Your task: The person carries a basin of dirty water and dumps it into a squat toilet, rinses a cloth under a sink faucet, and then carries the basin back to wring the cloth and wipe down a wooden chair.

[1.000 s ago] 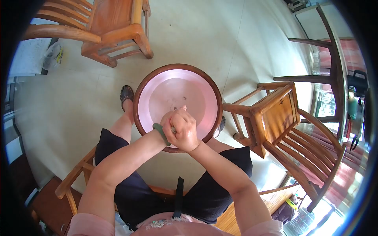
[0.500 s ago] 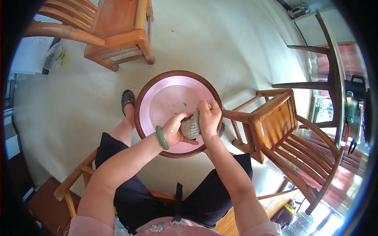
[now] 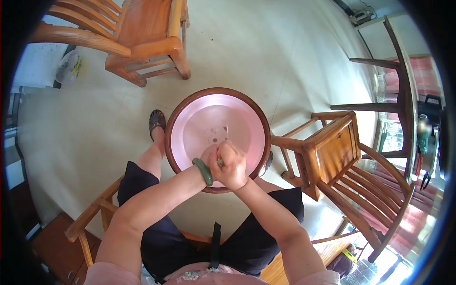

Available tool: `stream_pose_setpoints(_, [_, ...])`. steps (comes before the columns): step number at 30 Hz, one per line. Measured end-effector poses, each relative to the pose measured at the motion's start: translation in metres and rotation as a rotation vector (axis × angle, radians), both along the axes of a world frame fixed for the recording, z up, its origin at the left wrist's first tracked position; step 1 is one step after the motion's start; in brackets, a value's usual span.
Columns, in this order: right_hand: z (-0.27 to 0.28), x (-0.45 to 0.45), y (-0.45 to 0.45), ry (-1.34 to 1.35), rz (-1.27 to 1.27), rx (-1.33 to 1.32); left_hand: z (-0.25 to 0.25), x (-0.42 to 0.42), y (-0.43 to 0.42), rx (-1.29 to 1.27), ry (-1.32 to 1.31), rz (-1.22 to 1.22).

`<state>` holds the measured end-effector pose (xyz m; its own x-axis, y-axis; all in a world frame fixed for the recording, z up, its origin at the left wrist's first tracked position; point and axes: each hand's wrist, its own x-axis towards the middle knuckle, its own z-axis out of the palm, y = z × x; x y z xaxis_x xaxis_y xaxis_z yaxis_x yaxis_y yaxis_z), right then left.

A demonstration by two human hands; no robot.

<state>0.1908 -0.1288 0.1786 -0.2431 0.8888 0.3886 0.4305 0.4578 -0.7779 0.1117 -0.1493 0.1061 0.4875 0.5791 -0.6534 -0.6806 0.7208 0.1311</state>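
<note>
A pink basin with a brown rim (image 3: pixel 172 124) stands on the floor between my legs, with water and a few dark spots at its bottom. Over its near side my right hand (image 3: pixel 231 166) is closed around a grey-green knitted cloth (image 3: pixel 220 162), of which only a small bit shows between the fingers. My left hand (image 3: pixel 209 154), with a green bangle (image 3: pixel 203 172) at the wrist, is pressed against it from the left and mostly hidden behind my right hand. Its fingers also wrap the cloth.
One wooden chair (image 3: pixel 145 28) stands at the upper left, another (image 3: pixel 332 147) close to the basin's right. A dark-legged table (image 3: pixel 406 90) is at the far right. A sandalled foot (image 3: pixel 156 121) rests left of the basin, and a plastic bag (image 3: pixel 69 67) lies at the far left.
Half a second ago my hands were apart with the cloth spread between them; now they are clasped together and the cloth is bunched inside. The basin appears slightly lower in view than at first.
</note>
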Motion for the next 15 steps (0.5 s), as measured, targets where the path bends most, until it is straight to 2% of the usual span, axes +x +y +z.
stream_pose_setpoints(2, [-0.017,0.009,0.004,-0.033,-0.061,-0.058,-0.009,0.003,-0.01,0.051,-0.117,0.113])
stream_pose_setpoints(3, [-0.039,0.019,0.012,-0.042,-0.163,-0.188,0.037,-0.002,0.002,-0.197,0.176,-0.243])
stream_pose_setpoints(4, [-0.05,0.024,0.018,-0.05,-0.268,-0.318,0.047,0.01,-0.002,-0.283,0.2,-0.174])
stream_pose_setpoints(7, [-0.047,0.022,0.02,-0.071,-0.334,-0.336,0.037,0.004,0.003,-0.263,0.176,-0.215])
stream_pose_setpoints(8, [-0.045,0.017,0.018,-0.069,-0.333,-0.336,0.034,0.005,0.009,-0.249,0.257,-0.187])
stream_pose_setpoints(10, [-0.039,0.007,0.013,0.137,-0.288,-0.213,0.014,0.007,0.012,-0.227,0.331,-0.155])
stream_pose_setpoints(11, [-0.032,0.002,0.008,0.138,-0.195,-0.072,-0.022,0.006,0.007,0.409,0.51,-0.07])
stream_pose_setpoints(12, [-0.021,-0.004,-0.001,0.136,-0.192,-0.071,-0.008,-0.006,0.012,0.341,0.274,-0.055])
stream_pose_setpoints(13, [-0.009,-0.008,-0.013,0.143,-0.079,-0.061,0.008,-0.017,0.017,0.249,0.055,-0.054])
stream_pose_setpoints(14, [-0.003,-0.01,-0.02,0.15,0.033,-0.051,0.003,-0.018,0.022,0.248,0.055,-0.053])
stream_pose_setpoints(15, [-0.004,-0.009,-0.02,0.151,0.032,-0.053,0.004,-0.019,0.028,0.072,0.082,-0.13])
